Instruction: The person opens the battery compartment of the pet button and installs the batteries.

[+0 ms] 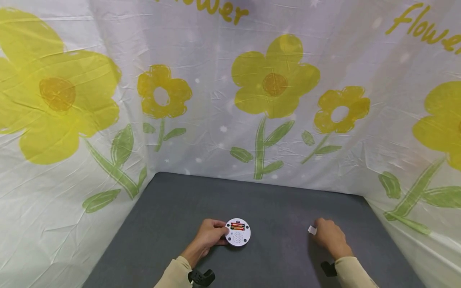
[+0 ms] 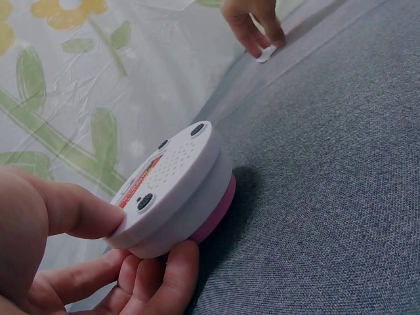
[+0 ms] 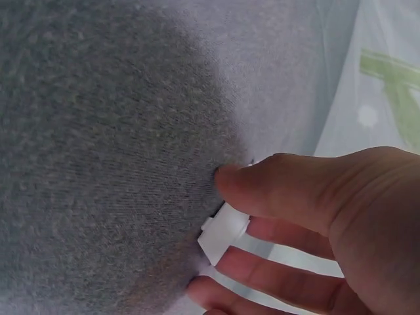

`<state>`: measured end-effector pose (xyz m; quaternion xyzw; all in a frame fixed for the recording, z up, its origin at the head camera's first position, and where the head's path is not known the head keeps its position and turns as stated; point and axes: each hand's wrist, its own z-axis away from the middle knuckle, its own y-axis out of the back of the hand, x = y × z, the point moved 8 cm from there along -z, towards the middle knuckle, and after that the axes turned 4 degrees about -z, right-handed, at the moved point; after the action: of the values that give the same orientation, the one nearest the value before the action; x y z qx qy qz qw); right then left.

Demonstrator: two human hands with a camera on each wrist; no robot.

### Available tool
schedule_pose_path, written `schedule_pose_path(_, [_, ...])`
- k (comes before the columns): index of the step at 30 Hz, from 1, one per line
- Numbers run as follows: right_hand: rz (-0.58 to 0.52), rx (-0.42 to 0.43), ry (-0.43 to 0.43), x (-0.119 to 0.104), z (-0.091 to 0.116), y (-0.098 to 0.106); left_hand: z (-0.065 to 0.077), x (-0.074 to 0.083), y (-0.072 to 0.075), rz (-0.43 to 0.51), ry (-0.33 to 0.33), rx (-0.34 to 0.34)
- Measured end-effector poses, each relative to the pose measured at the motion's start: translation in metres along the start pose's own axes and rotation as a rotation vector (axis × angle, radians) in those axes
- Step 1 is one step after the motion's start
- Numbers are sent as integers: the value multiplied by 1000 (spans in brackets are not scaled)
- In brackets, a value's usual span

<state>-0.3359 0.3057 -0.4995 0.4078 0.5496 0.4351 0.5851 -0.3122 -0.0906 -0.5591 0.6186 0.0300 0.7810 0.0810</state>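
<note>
My left hand grips a round white battery-powered device by its left edge, thumb on top and fingers beneath. Its underside faces up, showing small speaker holes, several dark feet and an uncovered battery compartment with red batteries inside. A pink band shows on its lower side in the left wrist view. Further right, my right hand pinches a small white battery cover between thumb and fingers, close over the table. One small tab sticks out from the cover's edge.
Both hands work over a dark grey cloth-covered table. White curtains with yellow flowers stand along its back and sides. Dark wrist straps circle both wrists.
</note>
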Motion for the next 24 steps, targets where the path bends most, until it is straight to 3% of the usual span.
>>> schedule_pose_path(9, [14,12,7,0,0,-5,0,0,0,0,6,5])
schedule_pose_path(24, [36,46,113,-10,0,-8,1,0,0,20,-6,3])
